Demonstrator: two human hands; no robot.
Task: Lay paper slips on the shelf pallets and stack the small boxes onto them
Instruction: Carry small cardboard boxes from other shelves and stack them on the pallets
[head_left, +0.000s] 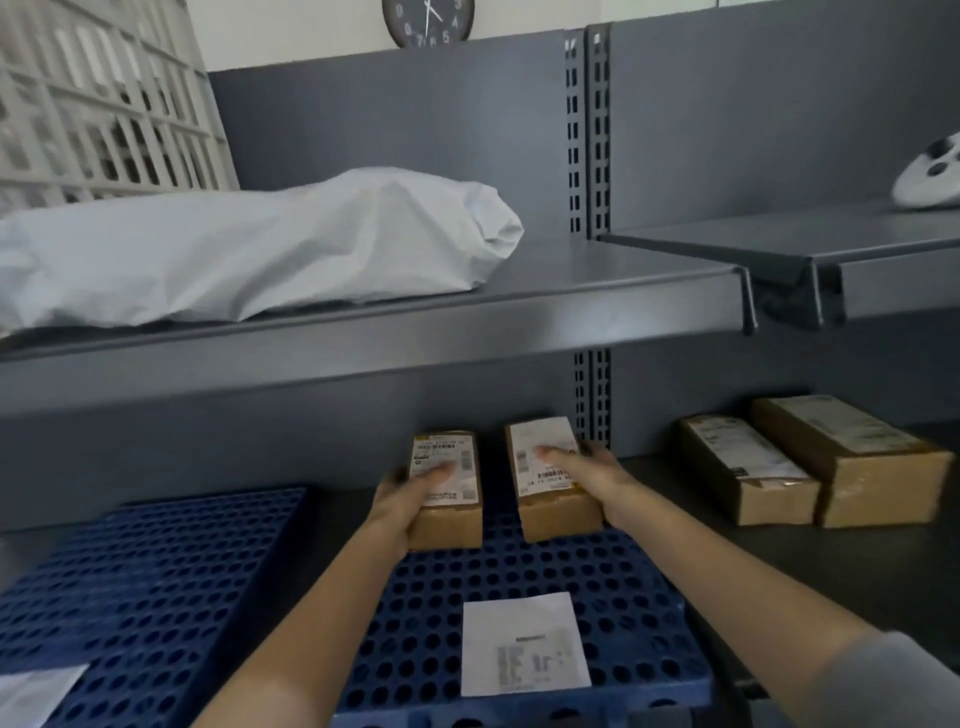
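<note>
Two small brown boxes with white labels stand side by side at the back of the right blue perforated pallet (597, 587). My left hand (410, 493) grips the left box (452, 514), thumb on its label. My right hand (587, 473) grips the right box (556, 509) from its right side, thumb across the label. A white paper slip (524, 644) lies on the same pallet near its front edge. A second blue pallet (140, 597) lies to the left, with another slip (31, 693) at its front left corner.
Two more brown boxes (748, 467) (852, 457) lie on the dark shelf floor to the right. The upper shelf (467, 306) overhangs close above, holding a white bag (234, 244) and a grey crate (98, 104). A perforated upright (587, 135) divides the bays.
</note>
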